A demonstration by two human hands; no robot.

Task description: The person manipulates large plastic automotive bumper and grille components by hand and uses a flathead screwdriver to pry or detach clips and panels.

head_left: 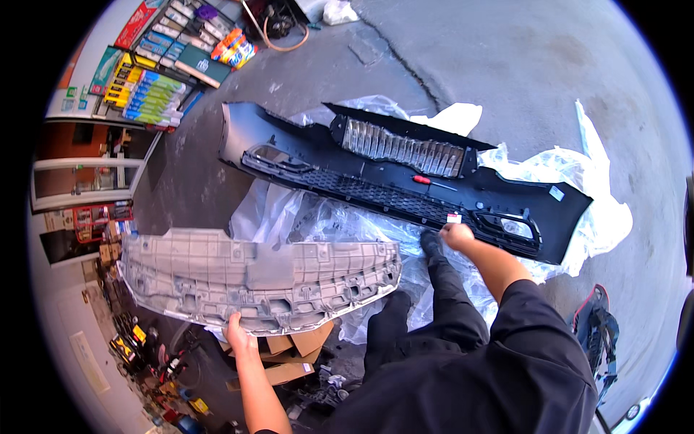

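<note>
My left hand (237,334) grips the near edge of a long grey plastic panel (260,278), held up flat at the lower left. My right hand (457,235) reaches forward and touches the lower edge of a black car bumper (405,181), pinching a small white and red tag (453,218) there. The bumper lies on clear plastic sheeting (578,173) on the concrete floor. A chrome grille (401,148) sits in its top opening. A red-handled screwdriver (428,181) rests on the bumper's face. My dark-trousered legs and black shoe (431,242) stand on the sheeting.
Shelves of coloured boxes (148,87) stand at the upper left beside a doorway. Cardboard pieces (293,354) and scattered tools (159,362) lie at the lower left. A coiled hose (278,32) is at the top. A dark bag (596,329) sits at the lower right.
</note>
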